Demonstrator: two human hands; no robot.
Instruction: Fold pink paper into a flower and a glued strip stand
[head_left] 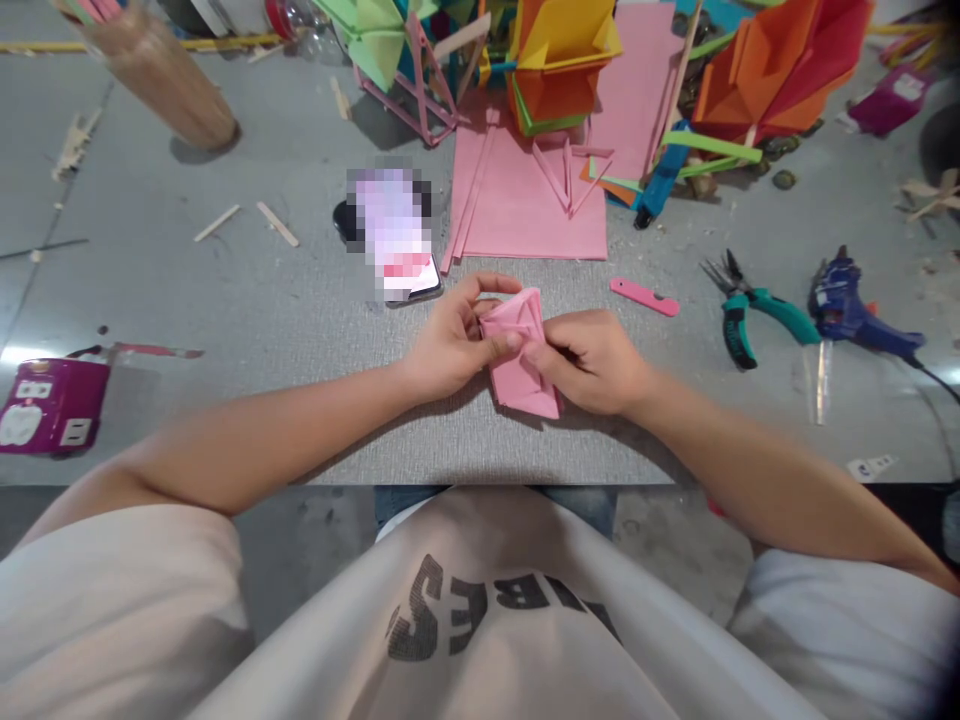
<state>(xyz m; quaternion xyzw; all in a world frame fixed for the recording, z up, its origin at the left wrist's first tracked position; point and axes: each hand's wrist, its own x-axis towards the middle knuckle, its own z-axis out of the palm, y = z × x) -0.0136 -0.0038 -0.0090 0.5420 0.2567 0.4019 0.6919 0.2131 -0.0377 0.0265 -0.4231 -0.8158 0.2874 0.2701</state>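
Observation:
A folded piece of pink paper (525, 375) is held between my two hands, just above the front part of the grey table. My left hand (461, 335) grips its upper left side, thumb pressed on the front face and fingers curled behind. On the other side, my right hand (592, 360) pinches the right edge between thumb and curled fingers. Several creases and layered flaps show on the paper, and its upper end looks partly opened. Fingers behind the paper are hidden. Beyond my hands lie flat pink paper sheets (510, 215) with narrow pink folded strips on top.
A phone (397, 235) lies left of the sheets. Rightward are a pink cutter (645, 297), green-handled pliers (765, 310) and a blue glue gun (862, 310). Colourful folded-paper pieces (780, 75) stand at the back. A purple box (56, 405) sits at left, a brown cylinder (172, 90) behind.

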